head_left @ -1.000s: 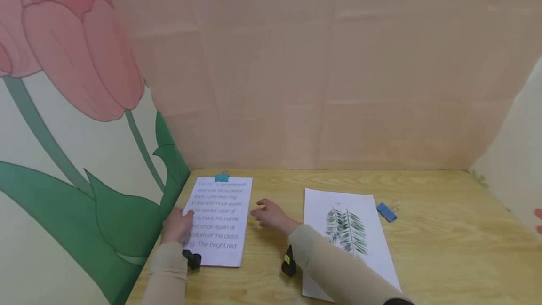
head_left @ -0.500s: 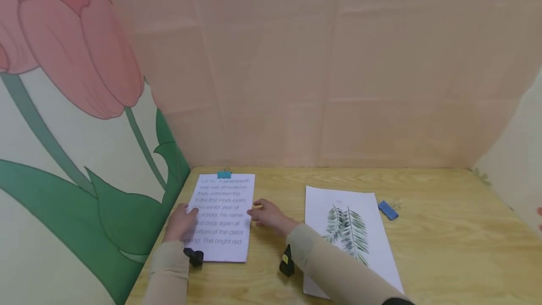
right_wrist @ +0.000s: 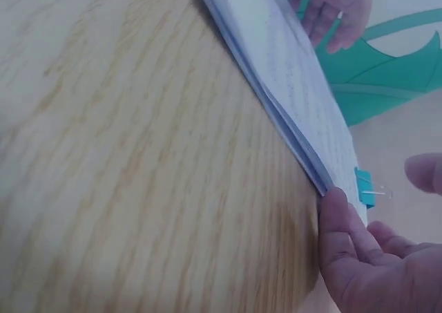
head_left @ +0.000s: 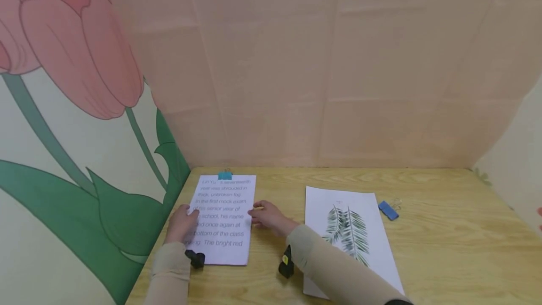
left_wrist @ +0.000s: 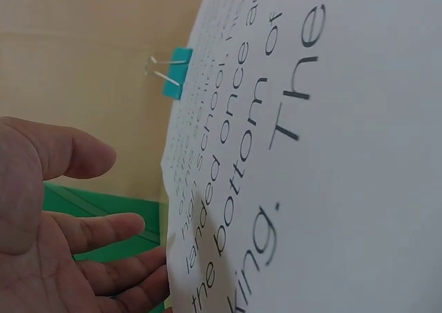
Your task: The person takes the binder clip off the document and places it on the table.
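A stack of printed sheets point(head_left: 224, 220) lies on the left of the table, a teal binder clip point(head_left: 225, 176) gripping its top edge. Along the stack's left edge is my left hand point(head_left: 182, 224); in the left wrist view its thumb stands apart from the paper and the lower fingers touch the edge. My right hand point(head_left: 271, 216) meets the right edge with its fingertips. In the right wrist view the fingers point(right_wrist: 337, 220) touch the side of the sheets, and the thumb is held away from them.
To the right lies another paper stack point(head_left: 317, 204) with a palm leaf print, partly under the right forearm. Beside it is a blue binder clip point(head_left: 388, 210). A wall with painted tulips point(head_left: 84, 51) borders the wooden table point(head_left: 457, 239) on the left.
My right hand's fingertips have come to the right edge of the printed stack. The stack has shifted slightly to the right in view, and the left hand has moved with it.
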Available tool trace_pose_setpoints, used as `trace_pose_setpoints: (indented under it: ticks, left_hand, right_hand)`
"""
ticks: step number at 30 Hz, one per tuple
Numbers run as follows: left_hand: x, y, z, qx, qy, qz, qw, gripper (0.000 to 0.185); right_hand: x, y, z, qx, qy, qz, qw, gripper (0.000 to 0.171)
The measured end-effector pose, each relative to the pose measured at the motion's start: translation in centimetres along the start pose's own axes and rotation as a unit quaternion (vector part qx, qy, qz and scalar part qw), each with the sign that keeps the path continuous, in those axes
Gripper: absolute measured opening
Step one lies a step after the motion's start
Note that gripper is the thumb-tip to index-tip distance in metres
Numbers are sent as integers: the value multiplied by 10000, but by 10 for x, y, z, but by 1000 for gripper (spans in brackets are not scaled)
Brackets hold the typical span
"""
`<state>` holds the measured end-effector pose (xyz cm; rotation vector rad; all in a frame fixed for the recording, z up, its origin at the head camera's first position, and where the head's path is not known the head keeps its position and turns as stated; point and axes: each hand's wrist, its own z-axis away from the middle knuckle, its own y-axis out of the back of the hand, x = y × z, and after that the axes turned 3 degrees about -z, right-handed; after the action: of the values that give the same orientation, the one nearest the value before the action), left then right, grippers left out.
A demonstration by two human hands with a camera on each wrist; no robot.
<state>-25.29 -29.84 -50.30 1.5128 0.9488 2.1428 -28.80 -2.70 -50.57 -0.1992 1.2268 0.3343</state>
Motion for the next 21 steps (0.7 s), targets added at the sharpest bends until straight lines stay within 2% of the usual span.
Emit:
trace_pose_setpoints:
  ticks: [9,16,21]
  left_hand:
    - [1,-3,2,-33,-28,269,9996,59]
    - [0,-5,4,-156,-134,308,9993,58]
    - [1,-8,3,-249,-178,426,9986,56]
  right_hand:
    - [4,6,1,87,-95,-573,9983,46]
    - [7,11,1,169,-104,-695,9974,47]
    - [9,15,1,186,-143,-451,9987,48]
